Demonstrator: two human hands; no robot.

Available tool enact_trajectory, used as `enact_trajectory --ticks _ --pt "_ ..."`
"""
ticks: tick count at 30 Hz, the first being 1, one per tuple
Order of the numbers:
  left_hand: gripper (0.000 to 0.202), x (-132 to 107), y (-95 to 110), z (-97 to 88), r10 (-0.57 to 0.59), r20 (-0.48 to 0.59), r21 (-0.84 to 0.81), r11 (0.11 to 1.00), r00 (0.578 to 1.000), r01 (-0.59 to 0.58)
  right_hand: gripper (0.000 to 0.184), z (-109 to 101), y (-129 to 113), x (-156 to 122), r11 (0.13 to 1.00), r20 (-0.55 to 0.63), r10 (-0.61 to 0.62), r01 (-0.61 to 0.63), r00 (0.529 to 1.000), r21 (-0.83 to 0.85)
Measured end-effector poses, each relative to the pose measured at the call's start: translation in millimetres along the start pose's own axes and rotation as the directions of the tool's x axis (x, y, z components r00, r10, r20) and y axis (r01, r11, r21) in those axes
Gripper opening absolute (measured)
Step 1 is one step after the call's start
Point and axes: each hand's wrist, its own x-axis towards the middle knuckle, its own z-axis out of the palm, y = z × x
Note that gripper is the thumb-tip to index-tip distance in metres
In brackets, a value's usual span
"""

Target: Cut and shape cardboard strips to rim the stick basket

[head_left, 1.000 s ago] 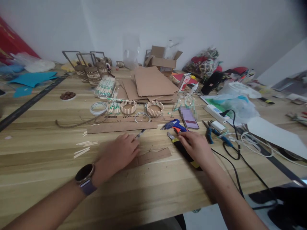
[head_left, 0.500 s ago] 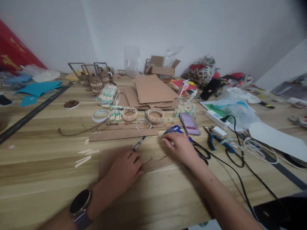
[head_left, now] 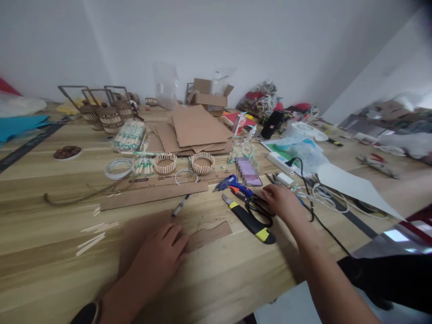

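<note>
My left hand [head_left: 160, 247] lies flat with fingers stretched out on a brown cardboard piece [head_left: 135, 234], whose edge it partly hides. Beside its fingertips is a torn cardboard strip [head_left: 212, 235]. To the right, my right hand [head_left: 281, 200] has bent fingers by the handle loops of the scissors [head_left: 251, 207]; what they close on, if anything, is hidden. A yellow-and-black utility knife [head_left: 248, 218] lies with its blade out left of that hand. A blue glue gun [head_left: 232, 183] rests just beyond the scissors. Pliers [head_left: 270, 177] are partly covered behind my right hand.
Matchstick rings [head_left: 202, 163], tape rolls [head_left: 119, 169] and a long cardboard strip [head_left: 151, 195] lie ahead. Farther back are stacked cardboard sheets [head_left: 199, 126] and small lidded buckets [head_left: 110, 119]. A phone [head_left: 248, 171] and black cables [head_left: 332, 234] are at right.
My right hand has moved right, from over the glue gun to the scissor handles; the knife and scissors now show. The view has turned right. My left hand stays on the cardboard.
</note>
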Motion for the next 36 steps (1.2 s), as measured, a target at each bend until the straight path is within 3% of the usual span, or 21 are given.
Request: enact_trajectory --ticks 4,9,13,16,22,24,26,27,28,30,33,34,36 --pt "0.026 0.3 4.5 -7.0 -0.013 0.050 -0.061 0.998 0.999 0.016 0.026 -15.7 7.3 -8.4 0.996 0.054 0.081 -0.080 0.995 -0.029" --pt "0.027 0.9 11.2 -11.4 -0.021 0.076 -0.095 0.995 0.997 0.029 0.021 -11.7 -44.0 -42.2 0.993 0.215 -0.107 0.093 0.971 0.076" --pt "0.027 0.9 11.9 -8.9 -0.016 0.056 -0.086 0.996 0.998 0.021 0.033 -2.8 -69.3 -56.8 0.983 0.301 -0.163 0.181 0.940 -0.034" --pt "0.027 0.9 10.8 -6.6 -0.005 0.035 -0.065 0.998 0.999 0.007 0.018 0.1 -67.2 -57.7 0.968 0.291 -0.214 0.241 0.932 -0.061" --pt "0.028 3.0 12.1 2.5 0.019 -0.009 0.006 1.000 1.000 -0.019 0.026 1.1 -57.9 -61.9 0.978 0.215 -0.167 0.190 0.962 -0.091" --pt "0.029 5.2 14.0 6.1 0.038 -0.027 0.034 0.999 0.999 -0.037 0.026 -3.5 -60.5 -63.3 0.987 0.193 -0.155 0.162 0.969 -0.018" --pt "0.028 8.6 15.7 8.3 0.053 -0.040 0.051 0.997 0.998 -0.051 0.025 -11.1 -67.6 -63.5 0.971 0.206 -0.119 0.071 0.971 0.227" --pt "0.027 10.6 16.3 8.7 0.058 -0.045 0.053 0.997 0.997 -0.055 0.025 -15.1 -72.7 -63.3 0.914 0.252 -0.086 -0.024 0.964 0.404" --pt "0.026 12.8 16.5 8.6 0.058 -0.050 0.052 0.997 0.997 -0.056 0.025 -18.6 -78.6 -63.2 0.804 0.327 -0.050 -0.156 0.944 0.574" --pt "0.025 17.0 16.0 7.2 0.051 -0.067 0.048 0.998 0.996 -0.048 0.027 -22.5 -91.5 -64.0 0.477 0.509 -0.010 -0.443 0.861 0.759" --pt "0.024 20.6 13.2 4.1 0.018 -0.107 0.037 0.999 0.994 -0.014 0.036 -18.3 -109.0 -69.0 0.025 0.682 -0.048 -0.682 0.730 0.731" --pt "0.024 20.6 12.1 3.5 0.009 -0.121 0.030 1.000 0.993 -0.005 0.040 -15.0 -113.7 -71.4 -0.071 0.714 -0.076 -0.718 0.696 0.693" --pt "0.023 19.0 10.0 4.0 0.011 -0.153 0.010 1.000 0.988 -0.009 0.046 -7.6 -121.1 -76.7 -0.178 0.750 -0.135 -0.761 0.647 0.624"
